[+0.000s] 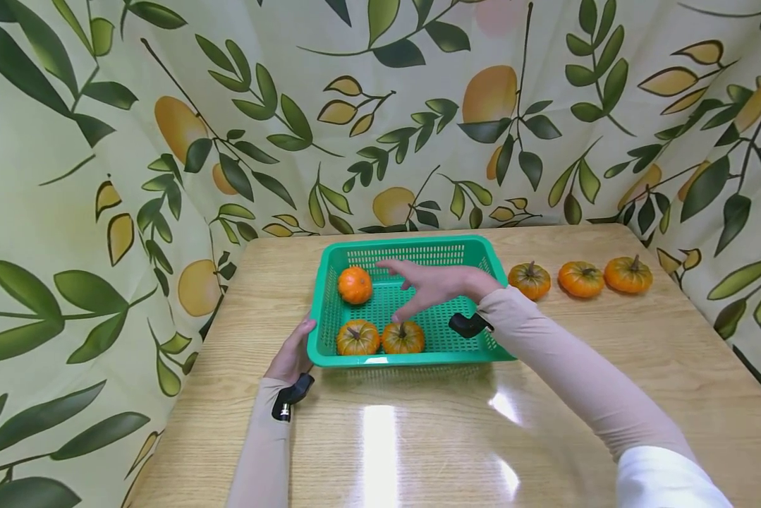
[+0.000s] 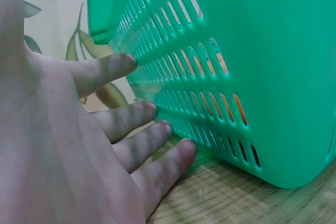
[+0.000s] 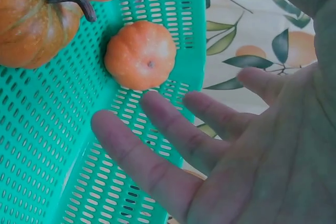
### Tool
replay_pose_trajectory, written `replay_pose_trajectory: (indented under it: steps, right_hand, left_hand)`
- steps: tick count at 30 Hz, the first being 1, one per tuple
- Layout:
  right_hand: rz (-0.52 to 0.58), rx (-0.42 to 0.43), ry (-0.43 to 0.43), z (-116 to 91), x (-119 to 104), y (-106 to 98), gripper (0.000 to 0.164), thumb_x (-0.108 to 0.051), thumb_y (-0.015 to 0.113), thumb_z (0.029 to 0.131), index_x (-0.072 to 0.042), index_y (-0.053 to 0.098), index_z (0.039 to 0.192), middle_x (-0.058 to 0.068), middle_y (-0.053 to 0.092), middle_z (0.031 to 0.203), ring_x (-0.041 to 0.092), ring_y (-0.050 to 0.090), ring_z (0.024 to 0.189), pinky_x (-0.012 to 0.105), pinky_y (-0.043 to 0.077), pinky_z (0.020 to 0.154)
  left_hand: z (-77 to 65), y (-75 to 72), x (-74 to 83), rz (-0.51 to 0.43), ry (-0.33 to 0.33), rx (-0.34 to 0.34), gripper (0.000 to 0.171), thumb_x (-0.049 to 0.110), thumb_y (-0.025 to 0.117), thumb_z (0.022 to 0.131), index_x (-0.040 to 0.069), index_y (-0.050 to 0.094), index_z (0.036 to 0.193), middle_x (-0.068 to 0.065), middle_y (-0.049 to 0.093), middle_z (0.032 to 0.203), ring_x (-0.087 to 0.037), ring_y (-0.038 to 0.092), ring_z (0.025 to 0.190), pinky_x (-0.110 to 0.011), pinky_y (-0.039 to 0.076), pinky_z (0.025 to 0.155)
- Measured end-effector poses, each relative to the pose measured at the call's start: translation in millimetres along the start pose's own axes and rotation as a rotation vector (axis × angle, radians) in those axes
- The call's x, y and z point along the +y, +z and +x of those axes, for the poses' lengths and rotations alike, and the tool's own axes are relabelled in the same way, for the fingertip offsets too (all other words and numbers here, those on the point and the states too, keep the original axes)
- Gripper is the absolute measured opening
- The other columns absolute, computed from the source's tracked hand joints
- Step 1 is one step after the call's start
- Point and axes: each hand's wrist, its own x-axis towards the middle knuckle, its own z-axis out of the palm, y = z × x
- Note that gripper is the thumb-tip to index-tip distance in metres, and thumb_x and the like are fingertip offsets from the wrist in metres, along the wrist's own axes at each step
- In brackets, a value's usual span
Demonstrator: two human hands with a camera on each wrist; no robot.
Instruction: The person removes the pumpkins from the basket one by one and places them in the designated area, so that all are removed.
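A green plastic basket (image 1: 412, 361) stands on the table with three small orange pumpkins inside. One pumpkin (image 1: 355, 285) lies at the back left, showing its round underside; two others, a striped pumpkin (image 1: 357, 339) and its neighbour (image 1: 403, 341), sit upright along the front wall. My left hand (image 1: 293, 354) rests against the basket's left side. In the left wrist view its straight fingers (image 2: 152, 171) touch or nearly touch the slotted wall (image 2: 210, 93). Over the basket hovers my right hand (image 1: 434, 283), fingers spread and holding nothing, above and near the front pumpkins.
Three more pumpkins, a near one (image 1: 529, 281), a middle one (image 1: 580, 279) and a far one (image 1: 628, 274), stand in a row right of the basket on the wooden table (image 1: 456, 437). A leaf-patterned cloth (image 1: 418, 155) hangs behind and along both sides.
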Motion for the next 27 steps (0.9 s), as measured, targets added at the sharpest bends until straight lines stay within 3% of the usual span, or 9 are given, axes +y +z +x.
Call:
replay_pose_trajectory:
  steps: [10, 18, 27]
  right_hand:
    - [-0.048, -0.118, 0.101, 5.3, 2.2, 8.2, 0.093, -0.041, 0.077, 0.088, -0.03, 0.02, 0.161, 0.01, 0.013, 0.169, 0.04, 0.031, 0.149, 0.058, 0.035, 0.115]
    - [-0.075, -0.125, 0.111, 8.1, 5.2, 11.4, 0.091, -0.04, 0.076, 0.088, -0.028, 0.021, 0.161, 0.009, 0.014, 0.169, 0.039, 0.033, 0.148, 0.058, 0.034, 0.116]
    - [-0.096, -0.187, 0.114, 17.3, 11.2, 18.0, 0.092, -0.041, 0.074, 0.09, -0.019, 0.021, 0.162, 0.01, 0.022, 0.168, 0.035, 0.027, 0.152, 0.057, 0.027, 0.121]
  left_hand:
    - [1.7, -2.4, -1.4, 0.005, 0.007, 0.004, 0.072, 0.042, 0.036, 0.098, 0.021, 0.013, 0.163, -0.013, 0.024, 0.162, -0.015, 0.042, 0.13, -0.04, 0.032, 0.11]
    - [0.1, -3.9, -2.8, 0.033, 0.042, -0.024, 0.071, 0.046, 0.037, 0.1, 0.024, 0.013, 0.163, -0.009, 0.025, 0.162, -0.014, 0.04, 0.132, -0.038, 0.033, 0.108]
    - [1.0, -4.1, -1.7, 0.023, 0.02, -0.014, 0.07, 0.042, 0.035, 0.099, 0.027, 0.012, 0.163, -0.009, 0.02, 0.166, -0.016, 0.037, 0.134, -0.039, 0.031, 0.11]
